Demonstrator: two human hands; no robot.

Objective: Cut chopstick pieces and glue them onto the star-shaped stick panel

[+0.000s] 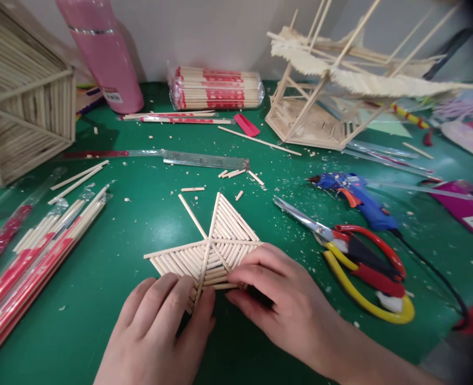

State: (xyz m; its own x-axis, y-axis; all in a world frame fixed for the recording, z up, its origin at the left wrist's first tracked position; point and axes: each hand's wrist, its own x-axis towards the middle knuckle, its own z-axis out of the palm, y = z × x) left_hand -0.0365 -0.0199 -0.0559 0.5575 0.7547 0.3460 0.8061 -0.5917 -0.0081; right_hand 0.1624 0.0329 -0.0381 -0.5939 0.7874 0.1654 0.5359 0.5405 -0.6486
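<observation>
A flat, partly filled frame of wooden sticks (184, 255) lies on the green table in front of me, with spokes meeting at its centre. Parallel sticks fill several of its wedges; one bare spoke points to the upper left. My left hand (162, 315) is closed on the frame's near edge, thumb and fingers around a spoke end. At the near right edge, my right hand (272, 299) pinches the end of a short wooden stick (225, 286), which lies along that wedge. The fingertips partly hide this stick's right end.
Scissors (320, 230) and a blue glue gun (352, 192) lie to the right. Wrapped chopsticks (47, 267) are on the left. Behind stand a pink bottle (104, 53), a chopstick pack (220, 88), and stick-built structures (317, 115). Stick scraps (232, 174) litter the table.
</observation>
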